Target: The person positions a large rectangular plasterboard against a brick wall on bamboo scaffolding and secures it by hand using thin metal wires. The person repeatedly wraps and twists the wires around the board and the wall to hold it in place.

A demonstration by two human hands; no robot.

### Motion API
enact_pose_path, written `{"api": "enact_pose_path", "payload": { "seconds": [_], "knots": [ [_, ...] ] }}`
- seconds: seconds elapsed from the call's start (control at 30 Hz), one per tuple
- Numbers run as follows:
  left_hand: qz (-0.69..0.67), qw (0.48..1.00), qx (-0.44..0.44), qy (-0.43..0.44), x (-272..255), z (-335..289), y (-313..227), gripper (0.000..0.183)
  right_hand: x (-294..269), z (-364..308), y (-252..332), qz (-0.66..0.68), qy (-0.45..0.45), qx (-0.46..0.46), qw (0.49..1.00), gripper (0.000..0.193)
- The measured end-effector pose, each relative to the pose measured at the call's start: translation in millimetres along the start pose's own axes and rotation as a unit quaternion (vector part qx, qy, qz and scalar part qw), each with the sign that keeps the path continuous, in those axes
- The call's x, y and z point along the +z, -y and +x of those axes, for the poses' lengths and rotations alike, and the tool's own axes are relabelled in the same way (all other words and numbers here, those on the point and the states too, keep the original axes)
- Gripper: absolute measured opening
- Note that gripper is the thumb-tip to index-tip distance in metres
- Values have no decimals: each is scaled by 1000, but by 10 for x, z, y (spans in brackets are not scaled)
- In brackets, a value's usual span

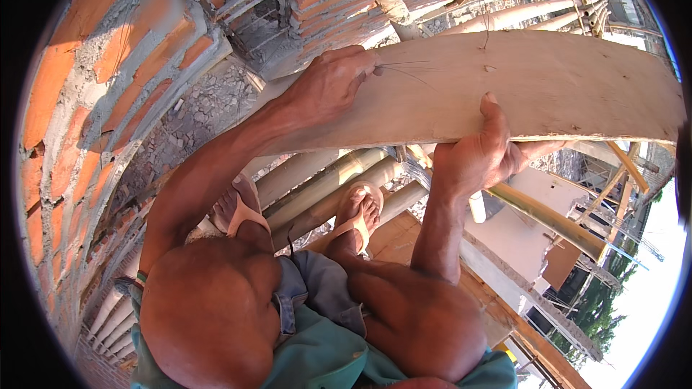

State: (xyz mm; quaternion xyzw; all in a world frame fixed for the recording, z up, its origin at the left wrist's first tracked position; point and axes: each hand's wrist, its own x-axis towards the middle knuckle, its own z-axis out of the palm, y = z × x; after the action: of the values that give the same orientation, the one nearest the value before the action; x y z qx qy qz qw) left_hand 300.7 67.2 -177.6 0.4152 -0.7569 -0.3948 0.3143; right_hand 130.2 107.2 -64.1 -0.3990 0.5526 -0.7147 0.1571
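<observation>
A long wooden board (569, 86) lies across in front of me, above my knees and feet. My right hand (477, 155) grips its near edge, the thumb up on the face and the other fingers underneath, partly hidden. Over the board's left part, my left hand (333, 85) is closed in a pinch on thin wire (405, 65), whose loose ends stick out to the right. A second piece of thin wire (484, 18) rises from the board's far side near a small hole or knot.
Bamboo poles (328, 180) form the footing under my sandalled feet. An unplastered brick wall (94, 122) curves up at my left, with rubble (209, 101) beside it. At the right, a bamboo pole (551, 220) and a drop toward lower structures and trees (602, 302) show.
</observation>
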Motion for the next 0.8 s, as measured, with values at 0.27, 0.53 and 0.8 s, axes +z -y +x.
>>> {"api": "enact_pose_path", "payload": {
  "seconds": [0.27,0.53,0.8],
  "knots": [
    [26,993,-100,-53,176,-185,962,28,-21,-77,4,67,2,40,997,71],
    [2,971,-238,32,323,-329,1769,27,-183,-57,-182,-8,-6,57,998,33],
    [44,983,-164,75,329,-541,1645,34,-23,-14,-37,-21,-73,158,984,69]
  ]
}}
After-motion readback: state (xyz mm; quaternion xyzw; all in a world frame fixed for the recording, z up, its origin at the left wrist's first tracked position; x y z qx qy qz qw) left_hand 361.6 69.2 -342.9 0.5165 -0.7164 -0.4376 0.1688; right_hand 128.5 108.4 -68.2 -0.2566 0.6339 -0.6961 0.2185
